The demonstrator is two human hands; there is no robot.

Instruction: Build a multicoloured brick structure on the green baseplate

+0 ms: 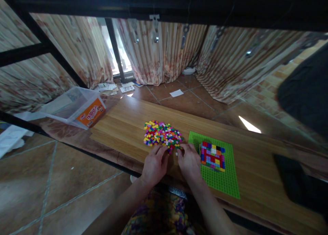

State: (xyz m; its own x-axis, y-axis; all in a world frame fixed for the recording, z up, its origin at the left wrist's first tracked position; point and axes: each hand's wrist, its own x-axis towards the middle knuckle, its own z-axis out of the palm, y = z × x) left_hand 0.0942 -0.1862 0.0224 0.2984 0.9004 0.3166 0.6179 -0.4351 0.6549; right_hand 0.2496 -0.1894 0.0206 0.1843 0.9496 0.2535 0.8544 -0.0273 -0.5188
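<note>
A heap of small coloured bricks [162,133] lies on the wooden tabletop [123,125]. To its right sits a green baseplate [225,173] carrying a low block of joined bricks [212,156] in red, purple, yellow and blue. My left hand [155,164] and my right hand [189,161] rest side by side at the near edge of the heap. Their fingertips are curled together at the bricks. What they pinch is too small to make out.
A clear plastic tub with an orange label [77,106] stands at the table's left end. A black metal frame [164,9] crosses overhead. Curtains hang behind, papers [120,88] lie on the tiled floor, and a dark object [294,180] sits at the right.
</note>
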